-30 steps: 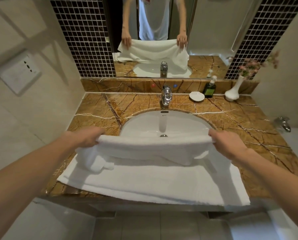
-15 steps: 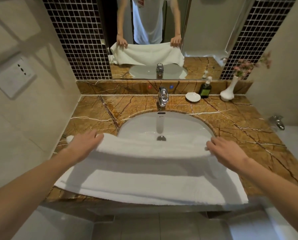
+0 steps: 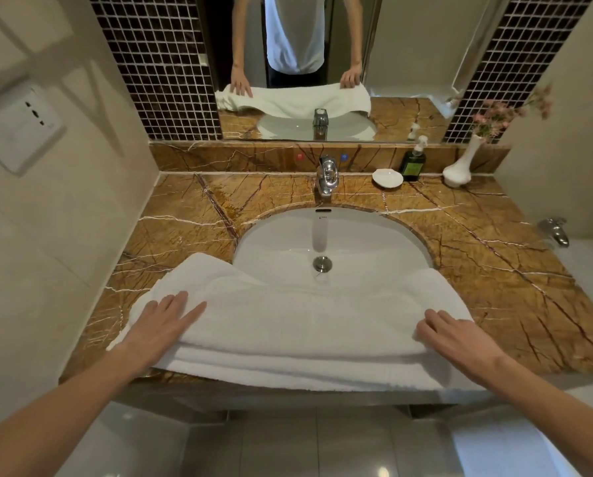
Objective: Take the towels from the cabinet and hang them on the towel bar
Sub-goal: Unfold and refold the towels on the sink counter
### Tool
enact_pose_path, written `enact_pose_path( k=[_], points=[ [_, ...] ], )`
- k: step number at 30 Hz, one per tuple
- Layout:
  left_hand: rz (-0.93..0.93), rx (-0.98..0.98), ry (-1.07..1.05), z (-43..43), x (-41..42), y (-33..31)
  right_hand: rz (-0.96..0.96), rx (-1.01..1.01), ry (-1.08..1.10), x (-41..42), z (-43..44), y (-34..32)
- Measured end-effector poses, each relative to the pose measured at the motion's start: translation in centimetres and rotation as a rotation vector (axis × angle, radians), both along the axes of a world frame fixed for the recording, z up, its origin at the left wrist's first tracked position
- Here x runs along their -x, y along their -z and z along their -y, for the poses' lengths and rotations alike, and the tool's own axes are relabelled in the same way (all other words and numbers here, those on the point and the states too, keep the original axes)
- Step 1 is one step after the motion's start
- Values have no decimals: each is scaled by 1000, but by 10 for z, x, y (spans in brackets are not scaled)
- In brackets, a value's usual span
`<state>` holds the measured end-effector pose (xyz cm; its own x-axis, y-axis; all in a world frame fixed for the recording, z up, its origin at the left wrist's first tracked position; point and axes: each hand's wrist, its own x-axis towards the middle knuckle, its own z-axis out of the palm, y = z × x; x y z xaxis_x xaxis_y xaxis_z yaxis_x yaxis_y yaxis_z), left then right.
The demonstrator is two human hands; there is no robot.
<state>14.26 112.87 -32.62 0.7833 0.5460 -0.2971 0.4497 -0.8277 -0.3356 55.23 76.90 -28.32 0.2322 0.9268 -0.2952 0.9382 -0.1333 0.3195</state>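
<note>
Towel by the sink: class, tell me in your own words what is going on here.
A person has a white towel lying folded on the marble counter, its far edge overlapping the sink. The left hand lies flat on its left end, and the right hand rests on its right end. It is not yet hung; no towel bar is in view.

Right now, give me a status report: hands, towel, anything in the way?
Left hand flat on towel, left end; right hand resting on right end. Towel folded on counter, back edge sagging over sink. No towel bar in view.
</note>
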Motion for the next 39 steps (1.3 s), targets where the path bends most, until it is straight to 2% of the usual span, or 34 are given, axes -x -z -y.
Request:
enact_pose_path(
  k=[6,13,19,22,25,26,29,35,39],
  points=[
    [40,118,-75,8,3,9,123,15,73,6,-3,-2],
    [45,117,-66,2,4,14,109,-51,260,7,2,-8],
    [29,120,-79,7,0,8,249,-65,142,-15,14,-22],
    [40,123,-76,7,-1,11,267,-2,80,-11,17,-23],
    [125,39,37,-3,7,20,222,12,19,-1,23,-12],
    [103,18,75,-7,10,24,232,19,20,0,26,-8],
    [49,-34,129,-17,15,29,239,-91,-11,-4,36,8],
    [170,-56,88,-5,12,6,180,-163,-2,-3,43,10],
    [224,-176,120,-16,16,-4,149,-234,9,-3,47,13]
  ],
)
